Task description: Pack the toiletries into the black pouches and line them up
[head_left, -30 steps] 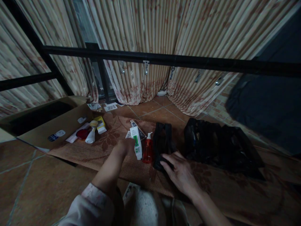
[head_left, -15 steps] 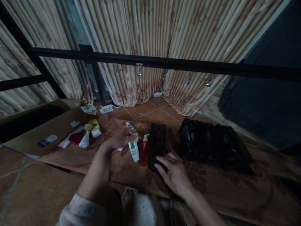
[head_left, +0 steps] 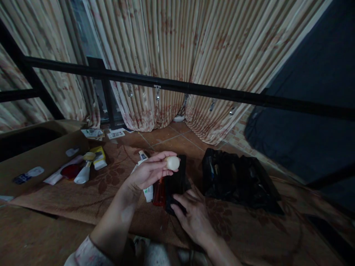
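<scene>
A small round cream-coloured object [head_left: 173, 163], its kind unclear, is pinched in the fingers of my left hand [head_left: 149, 170], just above a narrow black fabric-like container [head_left: 177, 180]. My right hand [head_left: 194, 218] grips the near end of that container, thumb and fingers around its edge. Close against its left side stands a clear red bottle [head_left: 159, 194], its top covered by my left hand. A white tube with green print [head_left: 149, 193] lies beside the bottle, partly hidden under my left wrist. Another slim pack [head_left: 142, 155] pokes out beyond my left hand.
To the right sits a larger black divided organizer [head_left: 235, 181]. On the left are a cardboard box [head_left: 55, 155], a white brush-like item [head_left: 83, 173], a dark red round item [head_left: 69, 171] and a yellow box [head_left: 99, 158]. A black rail [head_left: 177, 85] crosses before the curtains [head_left: 166, 44].
My left hand has moved right, from over the white tube to above the black container, carrying the round object and turning it into view. My right hand keeps its grip. The view has shifted slightly.
</scene>
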Demonstrator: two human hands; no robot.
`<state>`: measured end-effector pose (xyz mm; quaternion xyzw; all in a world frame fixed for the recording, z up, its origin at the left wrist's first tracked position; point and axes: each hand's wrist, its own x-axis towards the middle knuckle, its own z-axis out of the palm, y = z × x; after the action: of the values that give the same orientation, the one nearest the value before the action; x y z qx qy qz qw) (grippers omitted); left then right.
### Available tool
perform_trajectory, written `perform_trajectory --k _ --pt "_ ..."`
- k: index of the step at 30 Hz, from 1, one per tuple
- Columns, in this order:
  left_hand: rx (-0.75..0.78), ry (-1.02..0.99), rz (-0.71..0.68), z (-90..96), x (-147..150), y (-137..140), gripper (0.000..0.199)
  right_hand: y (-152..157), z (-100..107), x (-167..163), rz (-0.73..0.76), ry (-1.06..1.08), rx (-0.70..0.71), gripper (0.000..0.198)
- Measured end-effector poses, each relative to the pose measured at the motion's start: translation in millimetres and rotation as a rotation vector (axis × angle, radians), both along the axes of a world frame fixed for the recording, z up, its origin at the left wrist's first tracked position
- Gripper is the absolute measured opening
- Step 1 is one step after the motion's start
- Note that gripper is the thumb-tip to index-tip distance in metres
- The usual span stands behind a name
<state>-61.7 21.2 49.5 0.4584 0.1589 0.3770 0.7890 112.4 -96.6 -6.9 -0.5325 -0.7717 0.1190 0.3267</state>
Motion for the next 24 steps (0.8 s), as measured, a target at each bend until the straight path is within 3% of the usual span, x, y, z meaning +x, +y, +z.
perform_trajectory --k 6,12,15,20,24 --pt "0.06 -0.047 0.023 -2.4 16 -2 0.036 0 -1 0 -0.006 -0.007 0.005 0.02" --pt "0.278 0.159 0.18 -4.9 26 1 0.044 -1 0 0 -0.002 0.001 -0.003 0.02" --pt "0.502 0.428 0.247 -9.4 31 0 0.044 -1 0 0 0.007 0.01 -0.001 0.019" --pt "1.016 1.068 0.31 -17.3 38 -4 0.038 -1 1 0 0.007 -0.002 0.007 0.019" --pt "1.104 1.452 0.173 -18.3 39 -3 0.032 -1 2 -1 0.016 -0.009 -0.01 0.021"
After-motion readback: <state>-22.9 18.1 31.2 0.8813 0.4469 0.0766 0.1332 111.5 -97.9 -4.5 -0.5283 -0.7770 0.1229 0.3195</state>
